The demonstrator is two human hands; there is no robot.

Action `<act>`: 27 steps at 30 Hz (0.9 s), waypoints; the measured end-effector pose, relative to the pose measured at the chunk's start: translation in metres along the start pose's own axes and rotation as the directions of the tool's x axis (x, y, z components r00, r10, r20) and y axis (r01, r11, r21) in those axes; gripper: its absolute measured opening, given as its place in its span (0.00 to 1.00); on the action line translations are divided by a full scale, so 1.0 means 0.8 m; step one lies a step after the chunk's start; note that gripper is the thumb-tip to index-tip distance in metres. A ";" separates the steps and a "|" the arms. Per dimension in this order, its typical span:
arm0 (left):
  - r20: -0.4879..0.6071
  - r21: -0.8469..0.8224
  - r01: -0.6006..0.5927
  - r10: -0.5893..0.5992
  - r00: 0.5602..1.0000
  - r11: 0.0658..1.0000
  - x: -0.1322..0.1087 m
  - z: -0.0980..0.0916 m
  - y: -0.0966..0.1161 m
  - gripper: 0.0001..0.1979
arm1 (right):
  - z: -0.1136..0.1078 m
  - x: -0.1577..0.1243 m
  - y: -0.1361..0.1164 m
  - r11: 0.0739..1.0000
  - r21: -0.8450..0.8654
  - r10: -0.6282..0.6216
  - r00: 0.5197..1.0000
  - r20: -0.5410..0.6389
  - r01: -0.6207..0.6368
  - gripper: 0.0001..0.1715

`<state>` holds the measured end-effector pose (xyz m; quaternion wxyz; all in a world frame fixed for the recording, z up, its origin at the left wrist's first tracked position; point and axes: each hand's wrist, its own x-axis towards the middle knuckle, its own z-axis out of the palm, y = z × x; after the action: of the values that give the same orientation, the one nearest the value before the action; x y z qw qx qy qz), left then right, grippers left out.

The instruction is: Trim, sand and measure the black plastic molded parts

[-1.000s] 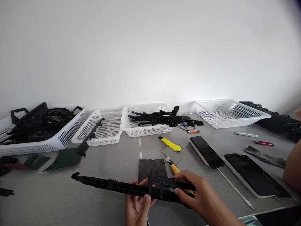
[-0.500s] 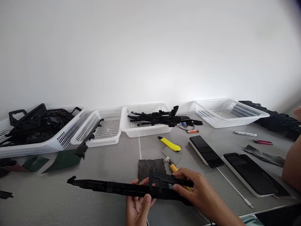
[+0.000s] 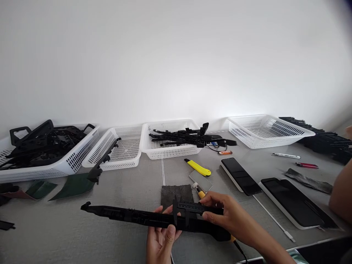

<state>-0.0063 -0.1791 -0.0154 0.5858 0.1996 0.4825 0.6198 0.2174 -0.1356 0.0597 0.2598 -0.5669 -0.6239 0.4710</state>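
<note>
My left hand (image 3: 162,240) grips a long black plastic trim part (image 3: 129,215) from below, thumb in front and fingers behind it. The part lies nearly level, its hooked end to the left. Closed around a black vernier caliper (image 3: 192,208), my right hand (image 3: 224,216) holds it over the part's middle, jaws pointing down across the part. Whether both jaws touch the plastic I cannot tell. Behind my hands lie a dark grey cloth piece (image 3: 176,194) and a yellow-handled tool (image 3: 201,193), partly hidden by my right hand and the part.
White baskets stand along the wall: one basket (image 3: 63,167) heaped with black parts, another (image 3: 170,152) holding long parts. A yellow utility knife (image 3: 198,167), a phone (image 3: 242,176) and a larger black-screened device (image 3: 291,201) lie on the table. Another person's arm (image 3: 342,198) shows at right.
The caliper and my right hand have shifted slightly left along the part. The part's right end has swung a little outward, and more of the yellow tool's cord end shows.
</note>
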 end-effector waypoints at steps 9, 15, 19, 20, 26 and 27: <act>0.008 -0.017 0.027 -0.027 1.000 0.999 -0.002 0.001 0.005 0.38 | 0.000 0.005 0.001 0.995 0.082 0.054 0.998 0.033 -0.056 0.17; 0.004 -0.020 0.019 -0.019 1.000 1.000 -0.001 0.001 0.003 0.39 | 0.000 0.008 0.005 0.993 0.074 0.090 0.994 0.058 -0.094 0.20; -0.010 -0.028 0.022 -0.023 1.000 0.999 -0.001 0.001 0.001 0.40 | 0.000 0.009 0.008 0.989 0.110 0.086 0.992 0.089 -0.096 0.20; -0.012 -0.028 0.022 -0.023 1.000 0.999 -0.001 0.002 0.001 0.40 | 0.001 0.009 0.009 0.989 0.114 0.088 0.992 0.092 -0.098 0.19; -0.013 -0.019 0.018 -0.018 1.000 1.000 0.000 0.001 0.001 0.40 | 0.001 0.011 0.012 0.990 0.115 0.068 0.994 0.087 -0.078 0.18; -0.013 -0.023 0.015 -0.015 1.000 1.000 0.000 0.001 0.001 0.40 | 0.001 0.011 0.012 0.991 0.116 0.064 0.994 0.085 -0.074 0.18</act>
<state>-0.0056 -0.1788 -0.0145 0.5896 0.1852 0.4807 0.6221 0.2193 -0.1280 0.0491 0.2513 -0.5522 -0.5848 0.5385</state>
